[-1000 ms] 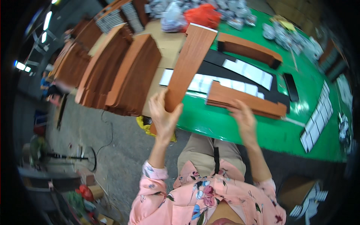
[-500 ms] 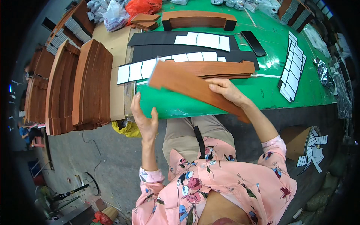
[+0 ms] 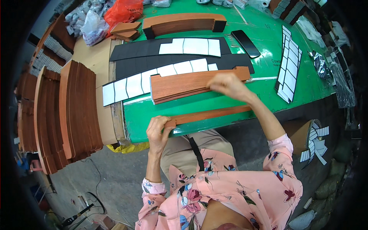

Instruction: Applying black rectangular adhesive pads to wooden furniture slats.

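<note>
My left hand [image 3: 157, 129] grips the left end of a curved brown wooden board [image 3: 207, 115], which stands on its long edge near the table's front. Behind it lies a short stack of similar boards [image 3: 184, 85]. Over the right part of that stack is my right hand [image 3: 229, 87], its fingers curled in a pinch; whatever they hold, if anything, is hidden. My right forearm passes by the right end of the edge-on board. Black strips [image 3: 134, 68] with white backed pads [image 3: 168, 69] lie just beyond the stack.
The green table [image 3: 264, 90] bears a black phone [image 3: 245, 43], a white-padded sheet [image 3: 289, 63] and a curved wooden frame [image 3: 184, 23]. Tall stacks of boards [image 3: 78, 111] line the left. Plastic bags [image 3: 122, 15] sit at the back left. A bin with white scraps [image 3: 306, 140] stands low right.
The board that my right hand held up has come down onto its edge at the table front. My left hand has closed on its end; my right has moved over the stack.
</note>
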### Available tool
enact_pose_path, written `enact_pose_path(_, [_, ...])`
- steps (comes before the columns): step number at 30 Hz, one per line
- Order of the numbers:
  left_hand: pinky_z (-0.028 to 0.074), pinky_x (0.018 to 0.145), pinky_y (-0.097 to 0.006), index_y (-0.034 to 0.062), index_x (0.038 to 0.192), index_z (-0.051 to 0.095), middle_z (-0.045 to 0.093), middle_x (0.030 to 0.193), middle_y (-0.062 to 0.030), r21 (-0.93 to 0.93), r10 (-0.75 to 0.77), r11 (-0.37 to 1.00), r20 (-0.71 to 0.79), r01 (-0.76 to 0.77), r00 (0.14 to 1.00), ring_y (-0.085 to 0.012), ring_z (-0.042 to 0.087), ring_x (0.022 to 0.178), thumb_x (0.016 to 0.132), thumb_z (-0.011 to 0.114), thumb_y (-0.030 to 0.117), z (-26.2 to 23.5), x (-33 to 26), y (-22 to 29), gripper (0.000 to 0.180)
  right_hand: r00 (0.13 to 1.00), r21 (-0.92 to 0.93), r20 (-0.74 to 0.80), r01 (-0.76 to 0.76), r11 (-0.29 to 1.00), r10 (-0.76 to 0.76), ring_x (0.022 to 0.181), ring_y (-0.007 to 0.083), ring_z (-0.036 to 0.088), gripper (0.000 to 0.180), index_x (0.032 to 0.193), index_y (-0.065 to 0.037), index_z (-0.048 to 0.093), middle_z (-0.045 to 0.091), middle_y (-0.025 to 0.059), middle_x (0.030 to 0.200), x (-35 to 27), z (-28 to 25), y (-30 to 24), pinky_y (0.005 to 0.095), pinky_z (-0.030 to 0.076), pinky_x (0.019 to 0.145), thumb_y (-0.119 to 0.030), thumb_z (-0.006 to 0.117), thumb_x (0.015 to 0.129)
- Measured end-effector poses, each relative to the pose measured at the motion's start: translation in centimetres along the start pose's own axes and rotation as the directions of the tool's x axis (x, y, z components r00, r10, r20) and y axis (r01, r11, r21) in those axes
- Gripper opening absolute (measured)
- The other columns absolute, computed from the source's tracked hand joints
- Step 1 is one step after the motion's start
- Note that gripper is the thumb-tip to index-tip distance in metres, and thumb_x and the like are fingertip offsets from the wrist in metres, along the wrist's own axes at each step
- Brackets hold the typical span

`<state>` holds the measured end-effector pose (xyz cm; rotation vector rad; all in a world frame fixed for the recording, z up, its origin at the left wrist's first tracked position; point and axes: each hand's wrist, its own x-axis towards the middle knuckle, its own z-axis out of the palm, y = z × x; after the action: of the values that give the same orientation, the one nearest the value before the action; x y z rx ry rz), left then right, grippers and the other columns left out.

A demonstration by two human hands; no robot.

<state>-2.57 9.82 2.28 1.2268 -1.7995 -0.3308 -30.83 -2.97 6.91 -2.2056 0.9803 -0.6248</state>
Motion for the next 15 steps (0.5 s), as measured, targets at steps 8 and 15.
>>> enact_pose_path(8, [0.045,0.078,-0.029,0.0019,0.093,0.059,0.062,0.091,-0.0079,-0.374,-0.439,0.827,0.040,0.421,0.898,-0.0188,0.058,0.087,0.066,0.073,-0.003,3.4,-0.6,-0.3,0.031,0.995,-0.471,-0.015,-0.095,0.877,0.100,0.083,0.0289,0.062,0.013,0.085,-0.001,0.064,0.064,0.0125,0.089,6.7,-2.4,7.4,0.0387,0.050,0.071,-0.006,0.067,0.074])
enact_pose_path(15, [0.046,0.074,-0.031,0.0013,0.090,0.060,0.062,0.090,-0.0099,-0.393,-0.441,0.823,0.013,0.410,0.897,-0.0216,0.059,0.083,0.063,0.077,0.000,4.9,-1.6,-1.2,0.033,0.980,-0.637,0.131,-0.031,0.770,0.148,0.085,0.0311,0.059,0.018,0.084,0.000,0.057,0.060,0.0137,0.086,8.3,-1.7,10.1,0.0405,0.049,0.072,-0.006,0.068,0.071])
